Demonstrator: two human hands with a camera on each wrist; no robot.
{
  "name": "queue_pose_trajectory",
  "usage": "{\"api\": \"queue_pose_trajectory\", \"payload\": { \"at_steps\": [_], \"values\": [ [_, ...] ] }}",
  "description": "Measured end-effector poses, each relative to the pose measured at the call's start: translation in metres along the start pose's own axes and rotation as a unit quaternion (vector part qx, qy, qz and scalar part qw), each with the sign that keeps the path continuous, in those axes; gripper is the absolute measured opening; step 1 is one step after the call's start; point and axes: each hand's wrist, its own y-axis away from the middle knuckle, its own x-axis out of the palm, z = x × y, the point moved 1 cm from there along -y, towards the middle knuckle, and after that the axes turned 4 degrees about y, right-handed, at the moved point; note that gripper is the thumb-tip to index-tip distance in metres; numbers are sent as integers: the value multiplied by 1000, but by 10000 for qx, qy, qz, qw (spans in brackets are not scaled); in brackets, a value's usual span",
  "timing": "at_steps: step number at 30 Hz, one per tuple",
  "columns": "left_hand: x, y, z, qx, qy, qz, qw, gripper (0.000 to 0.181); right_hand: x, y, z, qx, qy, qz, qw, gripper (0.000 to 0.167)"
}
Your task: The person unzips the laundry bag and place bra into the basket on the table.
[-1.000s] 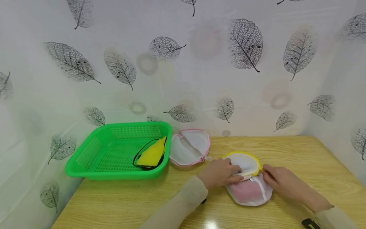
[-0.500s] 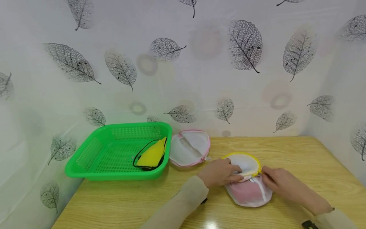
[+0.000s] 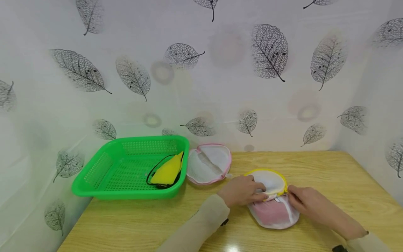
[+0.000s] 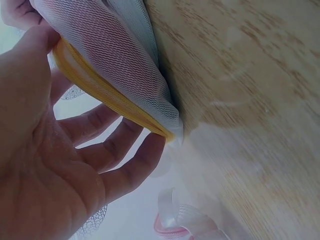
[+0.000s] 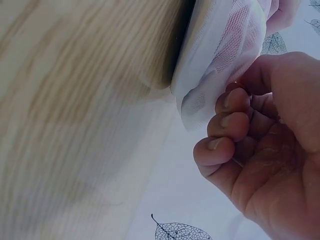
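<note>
A round white mesh laundry bag [image 3: 273, 212] with a yellow zipper lies at the right of the table, something pink showing through its mesh. My left hand [image 3: 240, 190] holds its left side; in the left wrist view the thumb and bent fingers [image 4: 137, 162] are at the yellow zipper edge [image 4: 95, 87]. At the zipper's right end my right hand [image 3: 311, 203] pinches with thumb and forefinger. Whether it has the pull tab or the fabric is hidden. In the right wrist view its other fingers [image 5: 215, 150] are curled beside the mesh.
A green plastic basket [image 3: 82, 187] stands at the left with a yellow pouch-like item [image 3: 168, 171] and black cord inside. Against its right side rests another mesh bag [image 3: 207, 164] with a pink zipper. A leaf-patterned curtain [image 3: 220, 94] borders the wooden table [image 3: 132, 224].
My right fingertips have shifted slightly toward the table's front at the end of the yellow zipper. The left hand and the bag stay nearly in place.
</note>
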Motion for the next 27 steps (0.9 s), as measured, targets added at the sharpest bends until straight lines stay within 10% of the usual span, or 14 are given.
{"api": "queue_pose_trajectory", "payload": {
  "at_steps": [12,18,27],
  "values": [
    [4,-2,1,104,-51,-110,9999,39,-1,2,3,84,69,138,9998,37],
    [3,-1,-1,500,-771,-60,9958,37,-1,2,4,70,28,128,9999,37],
    [4,-3,0,17,177,-35,9998,39,-2,4,8,128,-146,204,9996,38]
  ]
}}
